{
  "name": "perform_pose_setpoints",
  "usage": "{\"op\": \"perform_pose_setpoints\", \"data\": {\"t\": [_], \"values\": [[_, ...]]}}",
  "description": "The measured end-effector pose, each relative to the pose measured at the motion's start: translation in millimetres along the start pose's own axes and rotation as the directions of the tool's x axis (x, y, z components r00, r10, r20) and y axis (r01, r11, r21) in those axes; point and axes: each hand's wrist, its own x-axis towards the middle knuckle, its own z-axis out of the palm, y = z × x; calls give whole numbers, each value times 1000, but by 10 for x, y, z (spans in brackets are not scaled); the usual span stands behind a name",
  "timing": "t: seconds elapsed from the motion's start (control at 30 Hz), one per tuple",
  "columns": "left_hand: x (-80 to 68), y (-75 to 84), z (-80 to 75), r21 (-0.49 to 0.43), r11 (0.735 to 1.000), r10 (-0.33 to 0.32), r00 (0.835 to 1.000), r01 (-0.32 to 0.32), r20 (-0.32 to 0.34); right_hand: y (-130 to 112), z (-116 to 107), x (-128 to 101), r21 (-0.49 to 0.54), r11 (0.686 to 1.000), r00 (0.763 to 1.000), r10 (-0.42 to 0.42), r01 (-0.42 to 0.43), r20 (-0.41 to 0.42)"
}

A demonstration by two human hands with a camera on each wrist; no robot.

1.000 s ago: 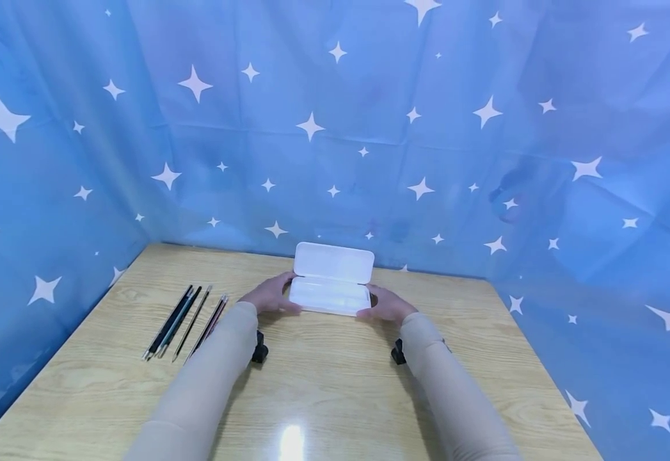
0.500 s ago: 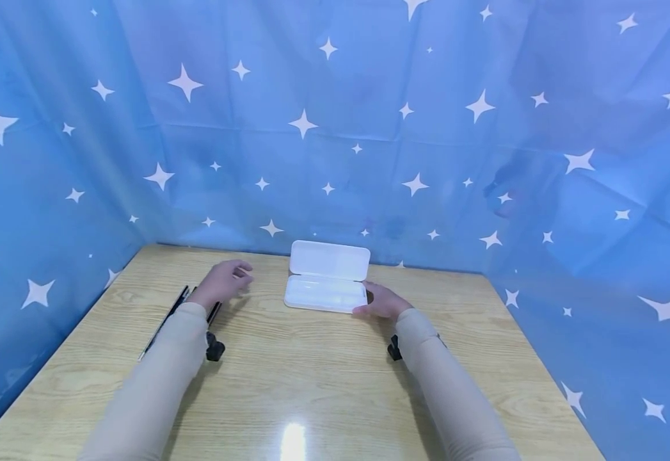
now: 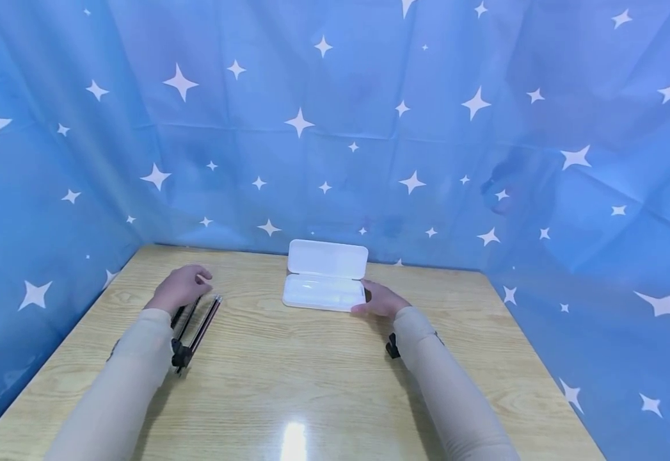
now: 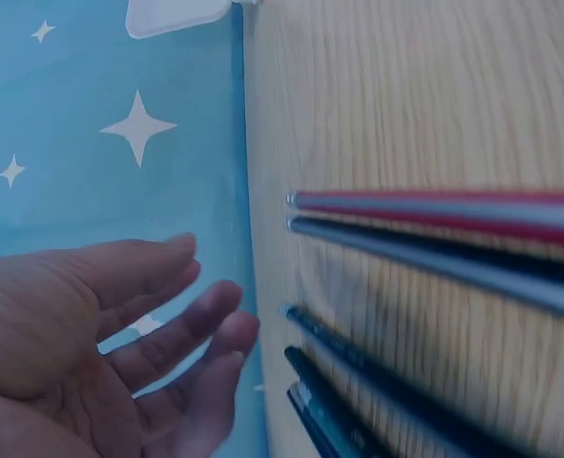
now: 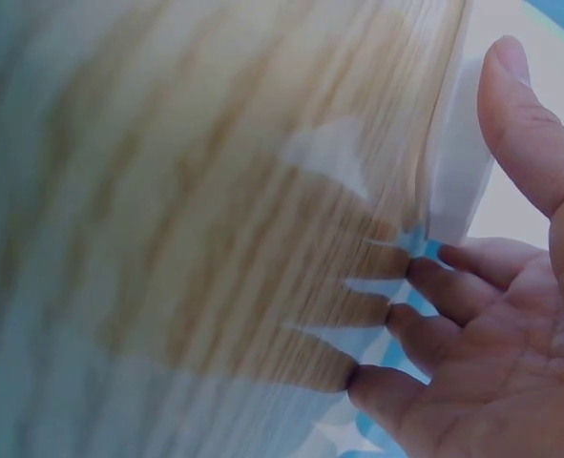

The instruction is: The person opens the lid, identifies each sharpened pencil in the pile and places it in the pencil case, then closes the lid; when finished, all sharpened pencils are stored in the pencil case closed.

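Pencils point(image 3: 199, 323), thin and dark with one red-striped, lie in a row at the worktop's point(image 3: 311, 384) left side, just under the left hand point(image 3: 180, 287), which hovers with fingers relaxed and holds nothing. The right hand point(image 3: 382, 299) rests with straight fingers against the right end of a white plastic case point(image 3: 324, 282), lid up. Pale, glossy wood-grain worktop; blue star-printed cloth point(image 3: 427, 128) walls it in.
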Motion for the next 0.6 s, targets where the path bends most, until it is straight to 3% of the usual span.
{"op": "perform_pose_setpoints", "data": {"t": [0.27, 0.6], "values": [[-57, -87, 0, -17, 998, -62, 997, 63, 37, 19, -13, 2, -3, 1000, 1000, -4, 4, 0], [-130, -77, 33, 12, 992, -124, 987, 124, 104, 22, -3, -5, 26, 1000, 1000, -11, 10, 8]]}}
